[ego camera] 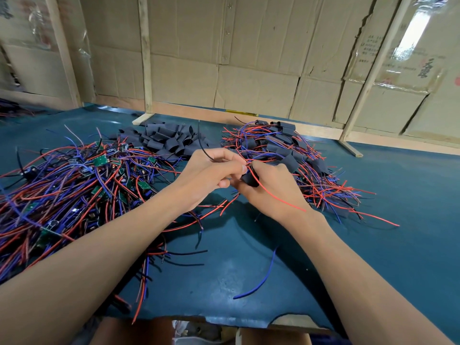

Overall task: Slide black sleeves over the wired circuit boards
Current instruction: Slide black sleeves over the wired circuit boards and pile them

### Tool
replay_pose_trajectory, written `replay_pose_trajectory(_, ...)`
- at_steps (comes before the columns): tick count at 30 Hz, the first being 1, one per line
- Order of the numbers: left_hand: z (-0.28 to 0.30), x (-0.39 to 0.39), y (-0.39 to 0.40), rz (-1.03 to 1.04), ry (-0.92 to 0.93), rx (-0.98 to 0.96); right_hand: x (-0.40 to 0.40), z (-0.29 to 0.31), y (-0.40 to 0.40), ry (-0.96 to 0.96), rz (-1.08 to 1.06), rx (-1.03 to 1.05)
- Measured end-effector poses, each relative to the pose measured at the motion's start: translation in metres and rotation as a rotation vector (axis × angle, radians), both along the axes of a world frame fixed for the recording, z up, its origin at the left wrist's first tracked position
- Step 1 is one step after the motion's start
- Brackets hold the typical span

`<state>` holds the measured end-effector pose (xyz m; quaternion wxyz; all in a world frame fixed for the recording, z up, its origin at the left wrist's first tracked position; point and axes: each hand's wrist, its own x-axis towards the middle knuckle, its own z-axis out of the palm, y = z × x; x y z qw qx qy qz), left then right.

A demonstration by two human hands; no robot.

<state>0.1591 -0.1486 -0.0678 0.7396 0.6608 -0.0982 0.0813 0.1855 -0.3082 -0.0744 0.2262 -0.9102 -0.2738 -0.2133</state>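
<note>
I am working over the blue surface, with the heap of bare wired boards lying left of my hands, the loose sleeves beyond them, and the finished pile to the right. My left hand is pinching the wires, and my right hand is gripping a black sleeve around them. I judge that keeping the red wire bunched and straight is helping the sleeve slide on.

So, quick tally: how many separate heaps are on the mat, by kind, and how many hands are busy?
Bare wired boards heap: 1
Loose black sleeves heap: 1
Sleeved boards heap: 1
Hands, left hand and right hand, both on one sleeve: 2
Total: 3 heaps, 2 hands
</note>
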Motion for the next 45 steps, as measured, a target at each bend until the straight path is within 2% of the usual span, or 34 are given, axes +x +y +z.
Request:
replay_pose_trajectory(5, -0.002, 0.000, 0.004, -0.043, -0.036, 0.053, 0.000, 0.003, 0.003, 0.151, 0.020, 0.158)
replay_pose_trajectory(10, -0.006, 0.001, 0.002, -0.046, -0.099, 0.123, -0.002, 0.002, 0.005, 0.098, 0.000, 0.153)
replay_pose_trajectory(16, -0.006, 0.001, 0.000, -0.097, -0.086, 0.174, -0.003, 0.002, 0.003, 0.060, 0.011, 0.113)
replay_pose_trajectory(21, -0.009, -0.001, -0.008, -0.033, -0.262, 0.282, -0.005, 0.002, 0.000, 0.061, 0.030, 0.117)
replay_pose_trajectory(24, -0.004, -0.005, -0.010, -0.008, -0.336, 0.423, -0.002, 0.004, -0.005, 0.042, -0.021, 0.129)
replay_pose_trajectory(26, 0.006, -0.006, -0.003, -0.132, -0.242, 0.453, 0.002, 0.008, -0.011, -0.016, -0.095, 0.094)
replay_pose_trajectory(28, 0.017, 0.003, 0.009, -0.280, -0.046, 0.437, 0.008, 0.013, -0.019, -0.127, -0.160, 0.063)
replay_pose_trajectory(29, 0.023, 0.014, 0.016, -0.267, 0.034, 0.451, 0.011, 0.015, -0.025, -0.181, -0.180, 0.065)
replay_pose_trajectory(30, 0.029, 0.025, 0.025, -0.180, 0.081, 0.511, 0.016, 0.016, -0.031, -0.213, -0.198, 0.059)
replay_pose_trajectory(31, 0.036, 0.037, 0.033, -0.043, 0.081, 0.650, 0.020, 0.016, -0.037, -0.211, -0.240, 0.025)
replay_pose_trajectory(33, 0.041, 0.059, 0.053, 0.221, 0.019, 1.046, 0.026, 0.011, -0.043, -0.087, -0.412, -0.128)
replay_pose_trajectory(34, 0.039, 0.068, 0.063, 0.289, 0.005, 1.212, 0.026, 0.007, -0.043, -0.006, -0.491, -0.214)
replay_pose_trajectory(36, 0.033, 0.084, 0.080, 0.317, 0.037, 1.437, 0.026, 0.001, -0.042, 0.114, -0.522, -0.340)
replay_pose_trajectory(40, 0.008, 0.097, 0.089, 0.236, 0.019, 1.876, 0.024, 0.014, -0.042, 0.201, -0.303, -0.360)
replay_pose_trajectory(42, -0.003, 0.098, 0.088, 0.220, -0.020, 2.003, 0.019, 0.022, -0.044, 0.217, -0.246, -0.433)
replay_pose_trajectory(44, 0.000, 0.098, 0.086, 0.256, -0.050, 1.991, 0.013, 0.025, -0.041, 0.220, -0.220, -0.466)
replay_pose_trajectory(45, 0.004, 0.099, 0.085, 0.264, -0.057, 1.961, 0.009, 0.027, -0.037, 0.187, -0.196, -0.409)
